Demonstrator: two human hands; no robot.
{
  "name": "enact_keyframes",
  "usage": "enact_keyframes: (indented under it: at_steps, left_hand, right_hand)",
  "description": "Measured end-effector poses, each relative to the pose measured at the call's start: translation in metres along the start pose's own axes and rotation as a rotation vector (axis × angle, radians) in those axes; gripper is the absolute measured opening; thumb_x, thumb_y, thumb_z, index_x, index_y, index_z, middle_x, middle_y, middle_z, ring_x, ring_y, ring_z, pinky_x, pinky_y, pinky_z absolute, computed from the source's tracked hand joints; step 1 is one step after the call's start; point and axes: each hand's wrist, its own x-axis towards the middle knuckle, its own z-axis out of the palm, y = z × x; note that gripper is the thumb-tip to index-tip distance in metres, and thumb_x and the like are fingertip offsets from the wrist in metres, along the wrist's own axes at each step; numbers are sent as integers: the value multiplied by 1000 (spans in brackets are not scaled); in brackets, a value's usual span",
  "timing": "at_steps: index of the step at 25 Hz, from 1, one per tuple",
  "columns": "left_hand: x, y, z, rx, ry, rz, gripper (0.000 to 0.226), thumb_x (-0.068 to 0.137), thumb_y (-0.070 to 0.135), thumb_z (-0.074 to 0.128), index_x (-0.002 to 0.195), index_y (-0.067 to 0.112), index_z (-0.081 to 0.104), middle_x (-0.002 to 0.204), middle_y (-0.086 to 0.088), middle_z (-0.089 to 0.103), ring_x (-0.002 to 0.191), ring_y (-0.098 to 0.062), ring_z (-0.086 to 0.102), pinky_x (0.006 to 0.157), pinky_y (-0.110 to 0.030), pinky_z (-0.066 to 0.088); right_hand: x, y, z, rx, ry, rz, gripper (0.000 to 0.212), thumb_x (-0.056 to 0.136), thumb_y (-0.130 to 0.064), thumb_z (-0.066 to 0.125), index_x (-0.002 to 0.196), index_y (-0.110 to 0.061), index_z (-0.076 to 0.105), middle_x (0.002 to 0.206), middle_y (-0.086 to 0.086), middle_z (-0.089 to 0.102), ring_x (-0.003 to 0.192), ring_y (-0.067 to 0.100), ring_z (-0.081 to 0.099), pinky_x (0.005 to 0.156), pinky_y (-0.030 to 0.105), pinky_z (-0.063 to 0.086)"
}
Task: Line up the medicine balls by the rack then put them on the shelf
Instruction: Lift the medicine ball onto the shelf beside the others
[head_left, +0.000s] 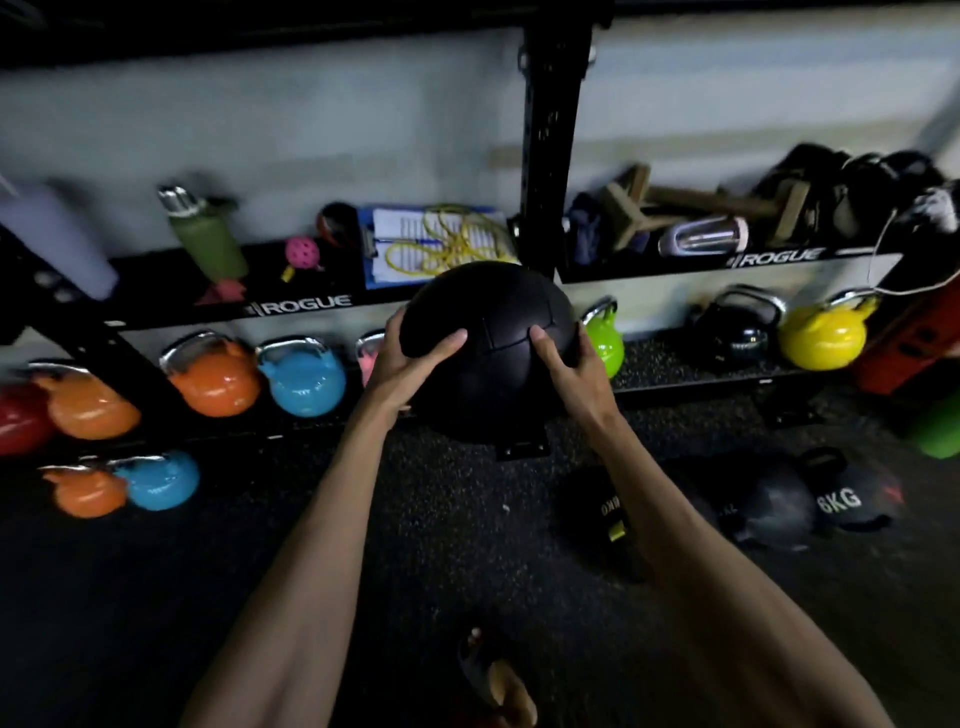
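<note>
The ball (491, 364) hid the far fingers of my left hand (405, 364) and right hand (571, 364), most of a pink kettlebell (369, 358) and the lower post (550, 156). My right forearm covered part of the floor balls (774, 512); their lettering was blurred.

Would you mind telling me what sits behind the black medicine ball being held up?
The rack's black upright runs behind the medicine ball; a pink kettlebell and a green kettlebell peek out beside it. The ball covers the upright's middle and most of the pink one.

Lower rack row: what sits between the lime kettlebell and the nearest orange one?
Head view: a blue kettlebell, then a pink one, mostly hidden behind the held medicine ball.
</note>
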Motion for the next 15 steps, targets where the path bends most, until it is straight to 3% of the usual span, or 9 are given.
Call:
enact_keyframes:
  at_steps: [3, 7, 12, 15]
  left_hand:
    - [-12, 48, -25, -46, 60, 109, 99, 63, 59, 85, 147, 26, 43, 137, 9, 59, 126, -6, 56, 113, -32, 42]
    - [-14, 116, -49, -94, 110, 264, 63, 83, 40, 79, 136, 27, 46, 124, 21, 60, 107, 15, 56, 106, -16, 44]
    - [14, 201, -72, -195, 133, 417, 93, 69, 67, 77, 147, 36, 37, 128, 25, 59, 120, 5, 57, 108, -25, 45]
    - [48, 249, -80, -208, 140, 484, 101, 68, 69, 76, 152, 35, 31, 132, 21, 56, 122, 5, 54, 107, -24, 44]
  right_hand:
    - [-3, -66, -6, -17, 1, -143, 116, 61, -94, 56, 151, -23, 41, 142, 5, 60, 135, 20, 53, 114, 40, 41]
    - [10, -145, -18, 5, -33, -332, 110, 63, -92, 61, 153, -33, 36, 140, 1, 61, 137, 20, 51, 114, 42, 41]
    - [42, -258, -33, -11, -15, -571, 116, 61, -90, 64, 156, -38, 25, 143, 3, 57, 137, 16, 49, 116, 39, 40]
    - [72, -310, -36, -46, 23, -682, 107, 67, -84, 64, 156, -43, 21, 144, 3, 54, 139, 17, 46, 115, 41, 40]
